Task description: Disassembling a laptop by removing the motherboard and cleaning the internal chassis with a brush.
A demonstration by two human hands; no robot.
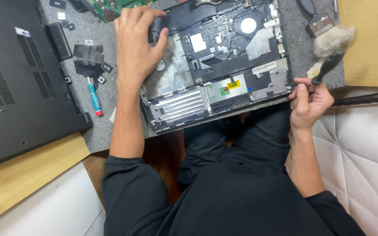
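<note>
An opened laptop chassis (224,57) lies on a grey mat, its inner metal plates and black frame exposed. My left hand (136,43) rests on its left side, fingers curled over a black part near the top left corner. At the chassis's lower right corner my right hand (309,100) touches the edge with thumb and fingers while holding a black-handled tool (328,65) that points up and to the right.
A black laptop bottom cover (18,78) lies at the left on the wooden table. A small blue and red screwdriver (95,99), loose black parts (88,57) and a green circuit board (110,6) sit on the grey mat (110,126). A brush (329,32) lies at top right.
</note>
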